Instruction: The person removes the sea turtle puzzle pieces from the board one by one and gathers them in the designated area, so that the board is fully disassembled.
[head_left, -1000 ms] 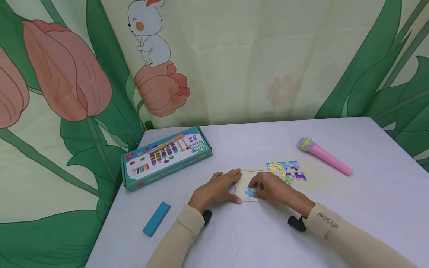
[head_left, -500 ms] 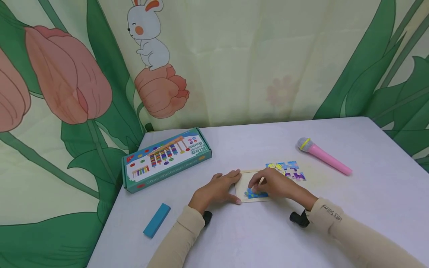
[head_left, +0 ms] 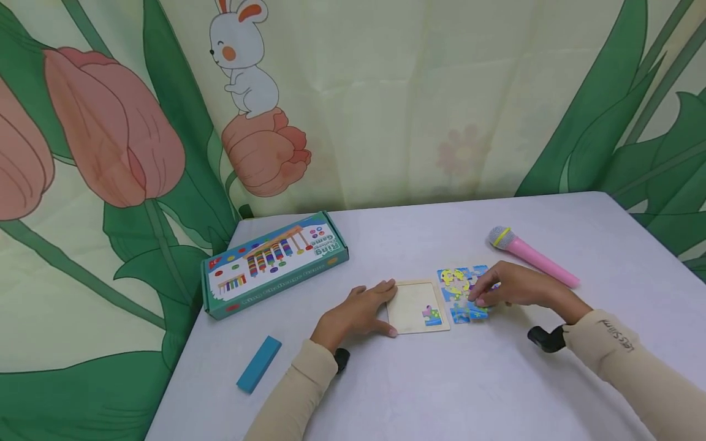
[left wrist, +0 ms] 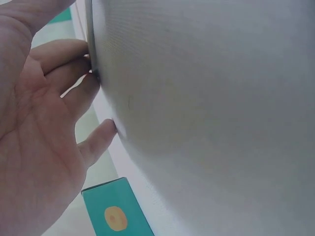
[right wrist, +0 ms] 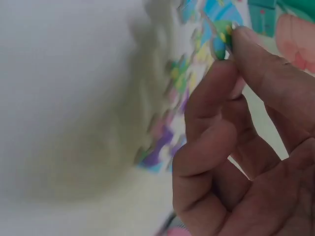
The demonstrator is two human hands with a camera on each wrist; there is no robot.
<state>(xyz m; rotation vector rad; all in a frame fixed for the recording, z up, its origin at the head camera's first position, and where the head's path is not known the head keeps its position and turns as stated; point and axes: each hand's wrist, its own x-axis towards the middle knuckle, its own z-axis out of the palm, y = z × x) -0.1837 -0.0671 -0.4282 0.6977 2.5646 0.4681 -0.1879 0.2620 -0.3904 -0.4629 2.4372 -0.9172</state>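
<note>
A square wooden puzzle tray [head_left: 410, 303] lies on the table, with one purple, green and blue puzzle piece in its near right corner. My left hand [head_left: 358, 311] rests along the tray's left side, fingers stretched towards the far corner and thumb at the near one. In the left wrist view, several fingertips touch the tray's edge. Just right of the tray, my right hand [head_left: 513, 286] is over a cluster of loose puzzle pieces [head_left: 460, 312]. Between thumb and index finger it pinches a green and blue puzzle piece [right wrist: 222, 39], visible in the right wrist view. The hand covers part of the cluster.
Beyond the right hand lies a pink toy microphone [head_left: 540, 260]. A green ring game box [head_left: 276, 263] stands at the back left, and a blue block [head_left: 259, 364] lies at the front left. A printed curtain [head_left: 386, 122] hangs behind the white table [head_left: 408, 386].
My right hand has moved right, from above the tray to the loose pieces, uncovering the tray and the piece in its corner. The left hand has stayed in place.
</note>
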